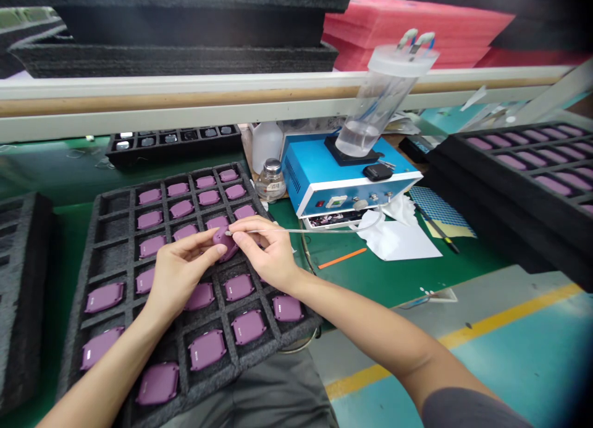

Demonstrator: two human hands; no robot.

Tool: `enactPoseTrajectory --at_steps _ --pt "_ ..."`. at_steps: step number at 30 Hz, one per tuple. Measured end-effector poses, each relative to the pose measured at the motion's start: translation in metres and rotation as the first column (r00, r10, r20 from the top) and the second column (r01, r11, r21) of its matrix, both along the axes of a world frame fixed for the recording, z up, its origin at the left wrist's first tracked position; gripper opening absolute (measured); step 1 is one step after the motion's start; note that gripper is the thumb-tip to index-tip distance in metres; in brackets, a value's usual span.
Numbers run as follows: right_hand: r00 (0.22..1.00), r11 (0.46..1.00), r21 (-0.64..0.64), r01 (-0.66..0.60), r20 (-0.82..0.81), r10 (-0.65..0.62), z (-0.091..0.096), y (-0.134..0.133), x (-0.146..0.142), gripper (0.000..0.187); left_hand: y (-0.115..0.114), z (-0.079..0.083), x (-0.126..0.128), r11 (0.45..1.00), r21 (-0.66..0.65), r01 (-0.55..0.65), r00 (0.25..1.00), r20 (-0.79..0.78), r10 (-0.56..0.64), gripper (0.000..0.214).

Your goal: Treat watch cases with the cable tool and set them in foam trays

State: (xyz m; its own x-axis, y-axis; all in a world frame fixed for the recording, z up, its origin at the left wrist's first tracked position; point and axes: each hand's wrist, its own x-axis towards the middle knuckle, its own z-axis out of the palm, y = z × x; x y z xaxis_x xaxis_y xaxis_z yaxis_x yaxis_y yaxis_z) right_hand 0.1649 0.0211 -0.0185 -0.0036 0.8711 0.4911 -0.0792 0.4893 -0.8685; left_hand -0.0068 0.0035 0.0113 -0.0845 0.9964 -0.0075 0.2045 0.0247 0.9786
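Note:
My left hand [176, 270] pinches a small purple watch case [227, 247] above the black foam tray [109, 260]. Close beside it, my right hand [271, 253] is closed on the end of a thin clear tube [319, 231], its tip against or very near the case; contact is hard to make out. From there the tube runs right to the front of a blue dispenser box [303, 163]. Rows of similar purple cases, such as this near watch case [207, 350], lie in the tray's compartments, and several compartments at its left side hold nothing.
A clear cylinder [377, 107] with liquid stands on the box. Left of it are a glass bottle [271, 182] and a white bottle [266, 145]. White paper [407, 239] and an orange strip [343, 258] lie right. Stacked foam trays [486, 199] stand far right; a shelf edge [185, 104] crosses behind.

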Motion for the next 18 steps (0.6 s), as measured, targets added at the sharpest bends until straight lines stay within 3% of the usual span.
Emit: enactPoseTrajectory --at_steps 14,18 --pt "1.000 1.000 -0.004 0.010 -0.009 -0.010 0.001 -0.001 0.000 0.015 0.000 0.001 0.001 1.000 0.002 -0.003 1.000 -0.011 0.003 0.053" --pt "0.995 0.998 -0.038 0.042 -0.089 -0.045 0.001 0.002 0.000 0.019 0.000 0.011 0.001 0.999 0.002 -0.046 0.998 0.042 0.046 0.051"
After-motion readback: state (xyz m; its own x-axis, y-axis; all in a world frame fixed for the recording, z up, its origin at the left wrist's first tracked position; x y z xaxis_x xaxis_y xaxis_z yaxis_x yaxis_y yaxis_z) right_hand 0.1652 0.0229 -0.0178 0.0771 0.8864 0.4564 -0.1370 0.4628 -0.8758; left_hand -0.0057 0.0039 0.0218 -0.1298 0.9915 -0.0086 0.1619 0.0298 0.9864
